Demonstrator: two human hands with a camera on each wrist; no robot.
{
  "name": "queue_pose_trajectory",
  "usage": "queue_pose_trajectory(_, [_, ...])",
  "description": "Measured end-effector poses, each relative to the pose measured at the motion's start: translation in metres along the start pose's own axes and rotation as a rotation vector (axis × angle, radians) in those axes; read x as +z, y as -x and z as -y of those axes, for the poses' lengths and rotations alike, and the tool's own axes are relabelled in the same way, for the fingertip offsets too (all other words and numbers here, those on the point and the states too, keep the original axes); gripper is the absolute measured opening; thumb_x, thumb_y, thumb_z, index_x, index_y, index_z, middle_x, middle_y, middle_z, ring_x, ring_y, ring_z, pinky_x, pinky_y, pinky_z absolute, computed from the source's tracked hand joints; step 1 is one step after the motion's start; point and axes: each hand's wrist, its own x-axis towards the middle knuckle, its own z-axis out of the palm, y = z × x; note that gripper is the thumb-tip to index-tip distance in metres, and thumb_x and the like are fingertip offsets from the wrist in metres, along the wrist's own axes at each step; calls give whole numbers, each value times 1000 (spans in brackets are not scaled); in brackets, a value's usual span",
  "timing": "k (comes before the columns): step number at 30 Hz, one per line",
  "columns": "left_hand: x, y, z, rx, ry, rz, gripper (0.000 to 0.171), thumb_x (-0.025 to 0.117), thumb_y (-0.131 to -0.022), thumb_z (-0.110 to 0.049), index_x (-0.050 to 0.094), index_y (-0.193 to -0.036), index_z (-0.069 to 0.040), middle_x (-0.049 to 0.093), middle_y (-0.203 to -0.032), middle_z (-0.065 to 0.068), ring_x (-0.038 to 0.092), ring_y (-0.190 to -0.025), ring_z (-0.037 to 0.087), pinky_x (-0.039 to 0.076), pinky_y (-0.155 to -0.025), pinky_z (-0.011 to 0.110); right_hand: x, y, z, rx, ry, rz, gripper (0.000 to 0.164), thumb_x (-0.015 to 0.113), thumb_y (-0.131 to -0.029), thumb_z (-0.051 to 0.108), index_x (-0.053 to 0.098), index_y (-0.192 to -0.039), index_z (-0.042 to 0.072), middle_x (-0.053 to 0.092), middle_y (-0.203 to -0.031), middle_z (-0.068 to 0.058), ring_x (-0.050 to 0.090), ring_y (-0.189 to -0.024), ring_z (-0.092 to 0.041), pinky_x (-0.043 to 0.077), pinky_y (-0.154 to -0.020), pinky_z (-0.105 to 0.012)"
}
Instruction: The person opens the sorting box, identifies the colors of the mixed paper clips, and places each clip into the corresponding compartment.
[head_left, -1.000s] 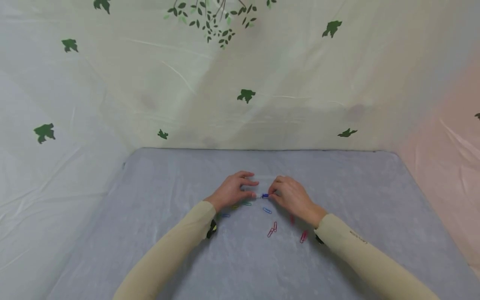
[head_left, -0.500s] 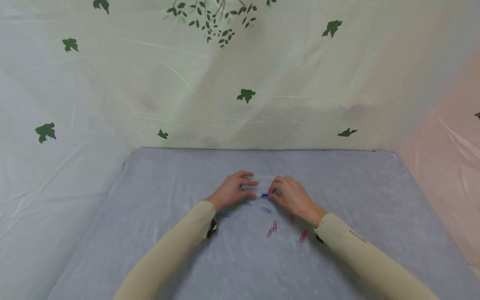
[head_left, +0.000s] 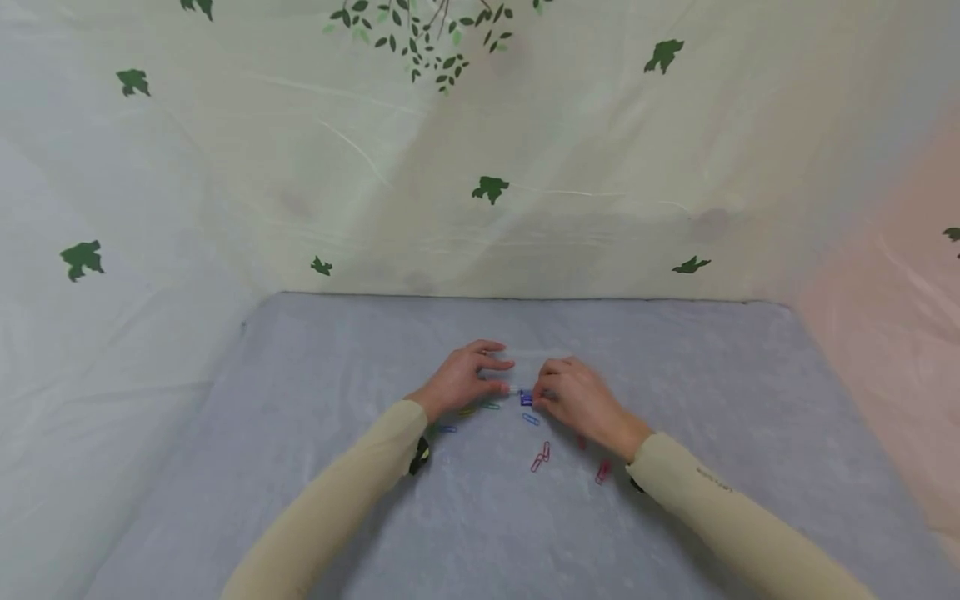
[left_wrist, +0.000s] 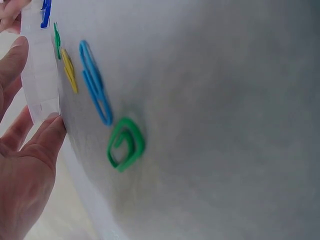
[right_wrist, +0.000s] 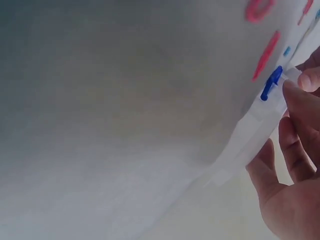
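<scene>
A clear plastic box (right_wrist: 247, 135) with a blue latch (head_left: 527, 398) on its near side lies between both hands. My left hand (head_left: 461, 381) holds its left end, thumb at the near edge and fingers (left_wrist: 47, 137) at a corner. At the right end, my right hand (head_left: 585, 404) grips the box, with its thumb tip right beside the latch, which hangs down toward me. In the left wrist view, a green paper clip (left_wrist: 57, 40) and a yellow paper clip (left_wrist: 69, 71) lie close along the box. The box's far side is mostly hidden by the fingers.
A blue paper clip (head_left: 531, 419) lies just in front of the box. Red paper clips (head_left: 546, 452) are spread nearer me, one red paper clip (head_left: 602, 472) by the right wrist. Another blue paper clip (head_left: 447, 429) is beside the left wrist. A grey cloth (head_left: 360, 517) covers the table.
The blue latch has swung down toward me from lying flat along the box's edge. My right hand has dropped slightly with it, while the left hand keeps its place on the box.
</scene>
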Motion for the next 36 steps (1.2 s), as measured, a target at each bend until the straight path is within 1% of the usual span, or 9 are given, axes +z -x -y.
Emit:
queue_pose_trajectory(3, [-1,-1,0,-2,-3,-4,44,82,-91,-26,71,-132,-12,55,-150,9,50,-140,30,40,-117,44,-1,-2,0,8,-23,-6,6,85,-87,12,80,-87,15,65,-93,3,62,-91,-22,56,-83,-41])
queue_pose_trajectory(9, [5,-1,-1,0,-12,16,43,81,-92,-25,72,-131,-11,55,-150,9,50,-139,30,41,-116,43,-1,2,-5,66,-75,20,8,83,-88,9,78,-86,15,66,-92,3,65,-89,-18,57,-82,-41])
queue_pose_trajectory(13, [6,-2,-2,11,-17,3,43,82,-91,-25,72,-131,-11,56,-149,9,51,-138,30,40,-117,43,-4,2,-7,91,-107,17,7,82,-89,9,76,-91,13,67,-95,1,66,-92,-21,57,-85,-43])
queue_pose_trajectory(15, [6,-2,-2,11,-13,-3,42,82,-92,-24,73,-130,-11,56,-149,10,52,-138,30,40,-117,43,-6,2,-7,94,-122,20,8,81,-89,10,76,-95,11,68,-99,-1,66,-96,-22,56,-87,-45])
queue_pose_trajectory(19, [5,0,-1,-7,7,9,42,81,-93,-25,72,-131,-12,54,-151,9,50,-140,30,40,-117,44,-8,2,-8,93,-143,28,15,81,-90,12,75,-104,10,69,-105,-3,66,-103,-25,55,-92,-48])
queue_pose_trajectory(24, [4,1,-2,-27,34,14,41,80,-94,-25,72,-131,-12,52,-153,8,48,-142,30,41,-117,45,-12,5,-11,84,-132,7,18,82,-91,15,75,-107,9,69,-113,-5,65,-109,-27,54,-95,-50])
queue_pose_trajectory(28, [3,3,-3,-43,35,20,41,79,-95,-27,71,-133,-13,51,-155,8,44,-145,30,38,-119,46,-19,7,-17,107,-106,-1,24,83,-90,20,75,-109,8,67,-122,-9,63,-116,-31,53,-100,-52])
queue_pose_trajectory(32, [0,3,-5,-68,29,35,45,78,-95,-28,68,-137,-13,48,-157,7,43,-146,30,37,-119,45,-25,9,-25,133,-88,30,32,83,-91,27,74,-114,7,64,-133,-13,59,-125,-34,48,-106,-55])
queue_pose_trajectory(36, [-2,3,-7,-98,36,45,49,77,-96,-29,65,-141,-13,46,-159,7,44,-145,29,40,-117,44,-27,11,-32,132,-93,65,36,82,-92,29,73,-119,6,60,-142,-15,55,-132,-36,45,-109,-56])
